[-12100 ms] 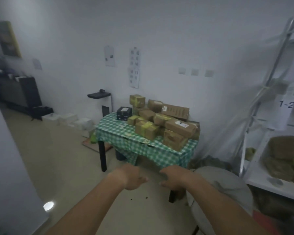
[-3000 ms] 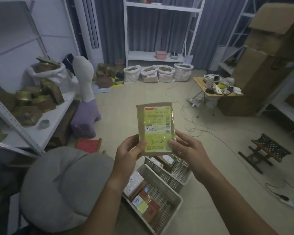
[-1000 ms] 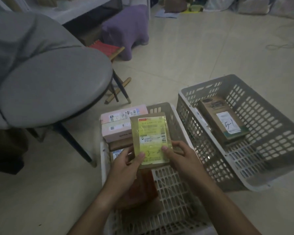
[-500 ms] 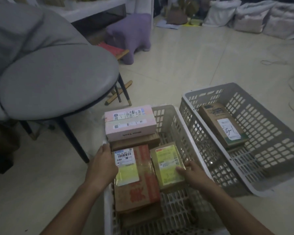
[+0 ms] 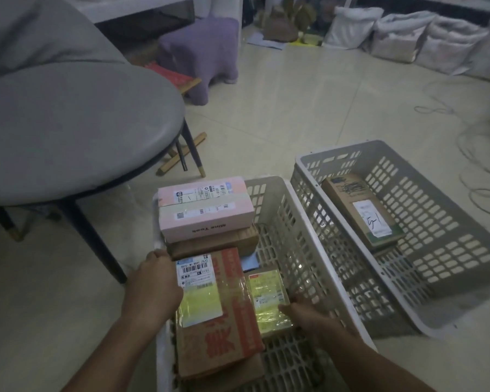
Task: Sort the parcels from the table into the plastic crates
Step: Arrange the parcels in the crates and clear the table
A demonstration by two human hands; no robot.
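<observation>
Head view: right hand (image 5: 309, 315) holds the small parcel (image 5: 269, 299) low in the near crate (image 5: 334, 281); left hand (image 5: 153, 284) rests curled at the rim, grip unclear. Released tilted, it may wedge against the big box (image 5: 218, 318).

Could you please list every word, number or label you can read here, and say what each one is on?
"Mine Tech", printed upside down on the pink box's front side.
"5-1", apparently, handwritten on the white label of the parcel in the right crate.
Large red characters on the brown carton: not readable.
Its barcode label: digits too small to trust.
Yellow label on the small parcel: blurred.
</observation>
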